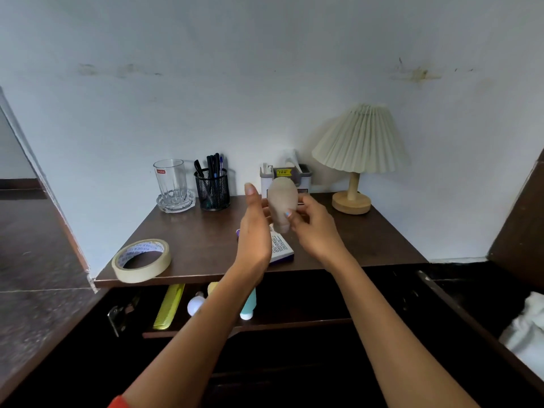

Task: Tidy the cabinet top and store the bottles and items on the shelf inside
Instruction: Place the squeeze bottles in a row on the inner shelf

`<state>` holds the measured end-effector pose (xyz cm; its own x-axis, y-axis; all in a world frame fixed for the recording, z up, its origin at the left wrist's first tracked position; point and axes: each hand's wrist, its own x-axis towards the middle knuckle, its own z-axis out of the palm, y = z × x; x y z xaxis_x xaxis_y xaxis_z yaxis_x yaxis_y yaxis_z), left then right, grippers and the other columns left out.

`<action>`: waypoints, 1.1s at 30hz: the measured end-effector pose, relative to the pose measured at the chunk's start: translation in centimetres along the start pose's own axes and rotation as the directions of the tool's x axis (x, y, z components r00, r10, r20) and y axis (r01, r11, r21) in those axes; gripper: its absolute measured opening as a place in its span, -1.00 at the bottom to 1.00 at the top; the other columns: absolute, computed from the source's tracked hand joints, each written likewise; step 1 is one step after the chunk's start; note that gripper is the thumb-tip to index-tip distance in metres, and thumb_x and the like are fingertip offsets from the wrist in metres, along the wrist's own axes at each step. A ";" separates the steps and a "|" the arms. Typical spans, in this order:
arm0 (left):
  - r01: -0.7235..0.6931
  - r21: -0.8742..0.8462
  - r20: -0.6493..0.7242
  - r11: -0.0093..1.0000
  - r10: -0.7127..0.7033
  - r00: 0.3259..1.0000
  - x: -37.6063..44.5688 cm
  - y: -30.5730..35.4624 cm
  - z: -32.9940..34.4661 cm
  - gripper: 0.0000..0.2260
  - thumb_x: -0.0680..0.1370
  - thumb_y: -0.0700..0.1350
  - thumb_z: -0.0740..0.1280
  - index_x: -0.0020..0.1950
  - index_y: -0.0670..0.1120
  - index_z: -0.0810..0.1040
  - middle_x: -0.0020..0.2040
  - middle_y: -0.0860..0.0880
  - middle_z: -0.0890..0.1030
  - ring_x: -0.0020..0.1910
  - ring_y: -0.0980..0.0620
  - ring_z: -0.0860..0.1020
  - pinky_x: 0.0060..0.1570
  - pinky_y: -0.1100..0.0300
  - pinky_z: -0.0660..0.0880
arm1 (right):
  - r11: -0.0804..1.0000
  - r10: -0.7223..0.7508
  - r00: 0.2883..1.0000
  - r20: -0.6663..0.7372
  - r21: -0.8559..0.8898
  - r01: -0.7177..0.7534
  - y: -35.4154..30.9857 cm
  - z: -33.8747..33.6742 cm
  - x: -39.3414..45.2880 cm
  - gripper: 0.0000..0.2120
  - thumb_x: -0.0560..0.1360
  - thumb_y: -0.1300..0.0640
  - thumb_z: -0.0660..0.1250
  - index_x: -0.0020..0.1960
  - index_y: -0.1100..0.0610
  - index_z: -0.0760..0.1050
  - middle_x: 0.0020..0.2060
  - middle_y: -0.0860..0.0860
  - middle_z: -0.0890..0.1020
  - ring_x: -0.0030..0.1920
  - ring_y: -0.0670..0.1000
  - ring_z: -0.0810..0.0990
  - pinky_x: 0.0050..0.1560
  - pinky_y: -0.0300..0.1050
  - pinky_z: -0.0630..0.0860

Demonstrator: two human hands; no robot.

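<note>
Tape roll (142, 259) sits at the cabinet top's (368, 242) left front edge, w/ glass tumbler (170, 181) and mesh pen cup (212, 188) behind it. Left hand (254, 231) is flat, fingers straight, palm facing right, holding nothing. Beige squeeze bottle (282, 203) hangs between both hands — long axis near upright, narrow cap end down. Right hand (313, 226) pinches it low by the neck, so right is nearer. Shelf (294, 319) lies below, toward the body — comb (170, 310) and teal tube (248, 306) already there. Lamp (357, 154) stands far right.
</note>
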<state>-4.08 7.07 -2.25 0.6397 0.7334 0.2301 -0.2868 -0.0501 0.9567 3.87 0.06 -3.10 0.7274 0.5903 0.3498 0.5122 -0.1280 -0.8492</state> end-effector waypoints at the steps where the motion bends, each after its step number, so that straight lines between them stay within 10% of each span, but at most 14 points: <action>1: -0.006 -0.015 -0.003 1.000 0.006 1.000 -0.8 -0.2 -0.2 -0.48 0.58 0.22 -0.16 -0.13 0.05 0.53 -0.14 0.01 0.63 -0.08 0.12 0.59 -0.07 0.28 0.44 | 1.000 -0.008 1.000 -0.010 0.002 0.008 0.0 0.0 -0.8 -0.71 0.55 0.13 0.24 0.27 0.08 0.45 0.10 0.04 0.62 0.10 0.00 0.58 0.14 -0.04 0.51; 8: 0.021 -0.015 -0.022 1.000 -0.022 1.000 -6.2 -2.1 -1.7 -0.50 0.42 0.32 -0.09 -0.07 0.10 0.54 -0.05 0.08 0.64 0.04 0.13 0.58 0.02 0.30 0.41 | 0.990 -0.017 0.999 0.031 0.140 0.012 1.8 0.9 -6.1 -0.85 0.54 0.18 0.27 0.10 0.02 0.47 -0.07 -0.14 0.62 -0.08 -0.35 0.56 -0.08 -0.48 0.45; 14: 0.062 0.032 -0.034 0.998 -0.061 0.998 -9.1 -4.1 -2.6 -0.56 0.39 0.29 -0.07 -0.04 0.16 0.52 -0.08 0.16 0.62 -0.11 0.35 0.58 -0.18 0.55 0.40 | 0.982 0.046 0.995 0.088 0.178 -0.062 4.3 2.1 -8.6 -0.80 0.53 0.12 0.31 0.14 -0.01 0.50 0.01 -0.07 0.66 0.04 -0.14 0.62 0.11 -0.11 0.56; 24: 0.269 0.178 -0.058 0.946 -0.263 0.963 -10.1 -10.8 -5.1 -0.26 0.30 0.57 -0.12 0.06 0.14 0.56 0.09 0.03 0.64 0.16 0.08 0.55 0.29 0.02 0.41 | 0.971 0.199 0.962 0.188 0.097 -0.220 9.7 4.9 -10.5 -0.79 0.52 0.11 0.31 0.15 -0.04 0.50 0.03 -0.08 0.65 0.08 -0.11 0.60 0.19 0.00 0.53; 33: 0.352 0.255 -0.074 0.901 -0.344 0.936 -8.7 -16.2 -6.0 -0.09 0.27 0.59 -0.09 0.30 0.01 0.50 0.24 -0.01 0.58 0.27 0.07 0.49 0.33 0.02 0.39 | 0.953 0.281 0.940 0.192 0.057 -0.296 14.5 8.2 -9.9 -0.80 0.51 0.16 0.31 0.11 0.00 0.50 0.03 0.02 0.65 0.08 -0.01 0.61 0.18 0.12 0.52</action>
<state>-9.28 5.56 -20.82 0.6445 0.7540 -0.1272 0.1485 0.0397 0.9881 0.32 -1.08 -22.10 0.7401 0.6723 0.0147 0.2470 -0.2515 -0.9358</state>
